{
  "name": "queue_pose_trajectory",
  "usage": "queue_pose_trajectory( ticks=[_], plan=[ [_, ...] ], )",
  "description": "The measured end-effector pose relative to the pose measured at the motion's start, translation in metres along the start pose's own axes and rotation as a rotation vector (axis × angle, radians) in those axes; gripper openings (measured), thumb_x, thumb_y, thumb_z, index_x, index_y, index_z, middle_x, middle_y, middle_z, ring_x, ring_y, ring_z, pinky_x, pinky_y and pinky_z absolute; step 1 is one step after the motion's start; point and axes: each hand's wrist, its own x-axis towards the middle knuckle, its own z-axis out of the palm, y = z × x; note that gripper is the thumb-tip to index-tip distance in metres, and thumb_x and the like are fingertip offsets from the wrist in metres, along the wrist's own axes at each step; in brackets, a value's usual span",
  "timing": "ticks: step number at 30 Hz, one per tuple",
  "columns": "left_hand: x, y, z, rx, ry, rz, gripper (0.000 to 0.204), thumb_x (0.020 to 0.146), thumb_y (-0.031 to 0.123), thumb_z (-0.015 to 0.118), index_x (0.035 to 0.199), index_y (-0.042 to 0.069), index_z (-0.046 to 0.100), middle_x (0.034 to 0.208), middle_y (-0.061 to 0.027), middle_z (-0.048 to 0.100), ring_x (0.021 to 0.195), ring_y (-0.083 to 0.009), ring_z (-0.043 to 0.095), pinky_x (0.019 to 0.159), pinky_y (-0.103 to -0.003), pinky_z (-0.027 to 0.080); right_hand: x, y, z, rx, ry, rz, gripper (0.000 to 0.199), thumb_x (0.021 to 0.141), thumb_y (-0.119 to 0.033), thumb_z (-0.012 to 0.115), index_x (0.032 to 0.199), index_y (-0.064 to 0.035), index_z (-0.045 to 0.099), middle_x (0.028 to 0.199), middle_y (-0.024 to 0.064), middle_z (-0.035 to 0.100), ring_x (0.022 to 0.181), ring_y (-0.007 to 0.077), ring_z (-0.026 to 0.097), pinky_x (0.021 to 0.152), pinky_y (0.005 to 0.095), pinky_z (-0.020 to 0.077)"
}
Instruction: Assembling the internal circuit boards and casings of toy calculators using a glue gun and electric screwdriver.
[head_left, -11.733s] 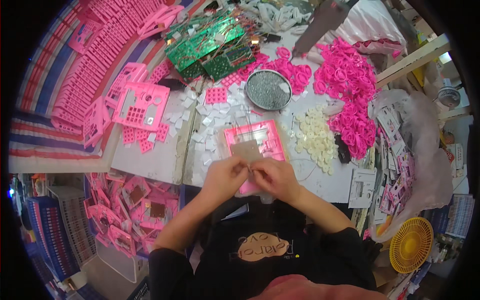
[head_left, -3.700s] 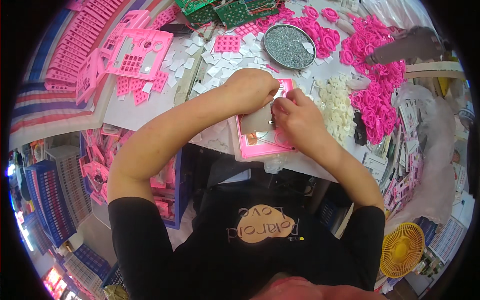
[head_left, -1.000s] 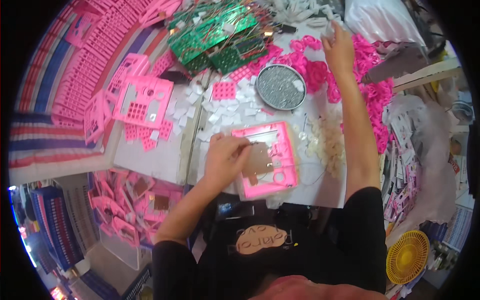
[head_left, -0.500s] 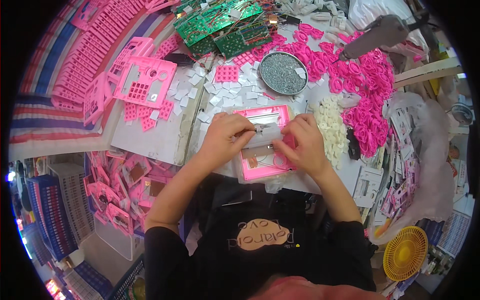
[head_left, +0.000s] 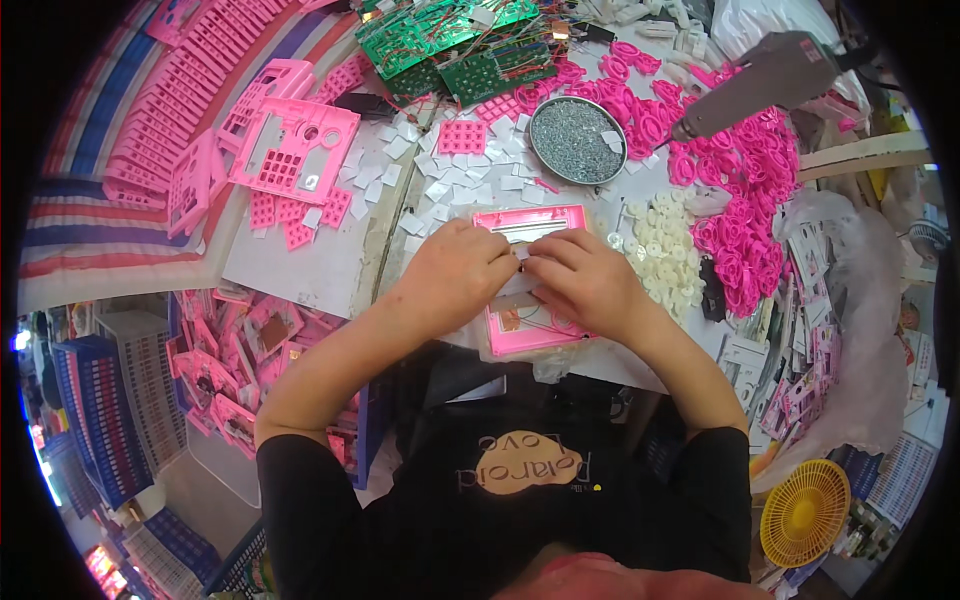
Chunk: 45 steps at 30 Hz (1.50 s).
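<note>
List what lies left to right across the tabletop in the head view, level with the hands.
Small pink keypad grids → left hand → right hand → heap of white round plastic buttons → pile of pink plastic rings.

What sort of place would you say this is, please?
Probably a small assembly workshop: both hands work on a pink casing at a bench strewn with green circuit boards, a tray of screws and stacked pink frames.

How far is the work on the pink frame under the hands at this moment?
Done: the pink frame lies flat on the table, red wires visible inside. In hand: left hand and right hand both press a small part at its middle. Left: many loose white squares, white round pieces and green circuit boards remain unused.
</note>
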Motion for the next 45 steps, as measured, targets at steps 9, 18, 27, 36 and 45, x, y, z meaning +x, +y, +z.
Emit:
queue_pose_trajectory(
  ticks=[9,18,27,36,45],
  plan=[
    [0.016,-0.002,0.005,-0.496,-0.022,-0.479,0.025,0.083,0.025,0.071,0.084,0.0,0.068,0.074,-0.0146,0.067,0.065,-0.0266,0.065,0.062,-0.037,0.051,0.007,-0.02,-0.014,-0.191,-0.162,0.093,0.022,0.075,-0.017,0.064,0.095,-0.0068,0.062,0.093,0.0065,0.062,0.09,0.0266,0.061,0.068,0.0356,0.054],
    [0.037,-0.012,-0.007,-0.598,-0.337,-0.581,0.023,0.08,0.022,0.071,0.082,-0.001,0.069,0.067,-0.0125,0.066,0.063,-0.0197,0.065,0.06,-0.033,0.05,0.004,-0.033,-0.008,-0.331,-0.175,0.044,0.019,0.075,-0.024,0.064,0.078,-0.0057,0.07,0.094,0.0115,0.06,0.093,0.0279,0.055,0.066,0.0396,0.0514],
    [0.038,-0.018,-0.004,-0.654,-0.367,-0.54,0.017,0.077,0.015,0.07,0.083,-0.001,0.069,0.069,-0.0108,0.068,0.064,-0.0191,0.065,0.062,-0.033,0.051,0.022,-0.029,-0.013,-0.071,-0.353,0.191,0.023,0.074,-0.024,0.069,0.085,-0.0041,0.074,0.098,0.0148,0.064,0.101,0.03,0.055,0.067,0.0408,0.0512],
    [0.039,-0.022,-0.007,-0.687,-0.432,-0.572,0.016,0.077,0.016,0.072,0.081,0.001,0.068,0.067,-0.0042,0.066,0.061,-0.0097,0.059,0.058,-0.028,0.048,0.024,-0.024,-0.028,-0.154,-0.399,0.116,0.024,0.078,-0.021,0.066,0.089,-0.0007,0.071,0.102,0.0179,0.063,0.101,0.0334,0.057,0.076,0.045,0.0525],
    [0.043,-0.033,-0.007,-0.442,-0.379,-0.233,0.016,0.079,0.019,0.068,0.082,0.004,0.069,0.07,-0.0106,0.067,0.063,-0.0208,0.063,0.061,-0.034,0.049,0.025,-0.02,-0.042,-0.008,-0.422,0.214,0.027,0.076,-0.025,0.071,0.097,-0.007,0.07,0.092,0.0157,0.066,0.09,0.0331,0.065,0.072,0.045,0.0532]
  ],
)
